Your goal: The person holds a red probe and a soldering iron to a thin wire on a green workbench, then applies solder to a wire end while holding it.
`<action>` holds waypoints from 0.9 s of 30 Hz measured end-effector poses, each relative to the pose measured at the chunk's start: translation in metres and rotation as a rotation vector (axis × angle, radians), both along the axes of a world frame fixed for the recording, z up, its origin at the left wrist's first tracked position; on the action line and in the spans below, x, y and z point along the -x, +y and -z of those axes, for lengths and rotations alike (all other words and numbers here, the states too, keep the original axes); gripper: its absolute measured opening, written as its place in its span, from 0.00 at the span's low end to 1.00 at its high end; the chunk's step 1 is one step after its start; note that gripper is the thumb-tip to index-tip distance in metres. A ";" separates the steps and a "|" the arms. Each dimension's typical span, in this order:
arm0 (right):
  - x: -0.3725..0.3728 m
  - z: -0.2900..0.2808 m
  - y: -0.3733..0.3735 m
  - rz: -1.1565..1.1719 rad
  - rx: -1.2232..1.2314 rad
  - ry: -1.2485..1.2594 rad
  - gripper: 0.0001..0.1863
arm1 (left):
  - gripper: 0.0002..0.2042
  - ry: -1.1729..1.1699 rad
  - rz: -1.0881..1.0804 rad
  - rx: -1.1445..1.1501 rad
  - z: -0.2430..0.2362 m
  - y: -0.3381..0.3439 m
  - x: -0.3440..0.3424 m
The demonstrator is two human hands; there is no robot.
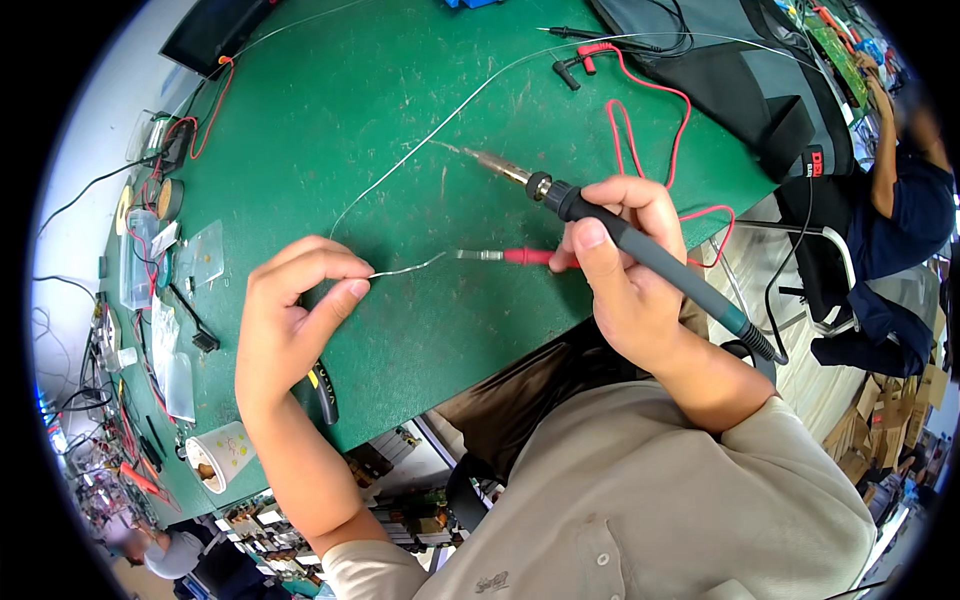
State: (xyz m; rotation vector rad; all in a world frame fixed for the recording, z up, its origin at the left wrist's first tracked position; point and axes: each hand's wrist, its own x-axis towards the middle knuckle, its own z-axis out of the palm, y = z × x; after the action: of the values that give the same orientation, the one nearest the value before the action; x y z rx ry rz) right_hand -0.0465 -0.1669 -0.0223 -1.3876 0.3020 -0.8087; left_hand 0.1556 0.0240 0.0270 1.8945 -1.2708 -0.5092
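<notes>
My left hand (285,310) is closed, thumb and forefinger pinching a thin silvery solder wire (408,268). Its short free end points right, while the long part arcs up across the table. My right hand (640,290) grips a dark grey soldering iron (660,250) whose bare tip points to the upper left, apart from the wire's free end. Below the iron, a red-sleeved clip (525,256) with a flat metal end reaches out from beside my right fingers, which seem to touch it. A small gap separates that metal end from the solder's end.
Red test leads (688,110) and a black probe (600,36) lie at the far right by a black bag (720,75). Black-handled pliers (325,395) lie beside my left forearm. A paper cup (225,452) and plastic boxes line the left edge. Another person (905,210) sits at the right.
</notes>
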 end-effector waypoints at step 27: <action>-0.005 0.003 -0.009 0.079 -0.245 -0.145 0.09 | 0.04 -0.264 -0.002 0.060 0.015 -0.020 0.019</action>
State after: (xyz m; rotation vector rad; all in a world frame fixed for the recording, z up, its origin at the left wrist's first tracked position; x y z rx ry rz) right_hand -0.0415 -0.1759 -0.0256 -1.0884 0.3332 -0.9012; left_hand 0.1370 0.0041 0.0122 1.9582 -1.4352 -0.2216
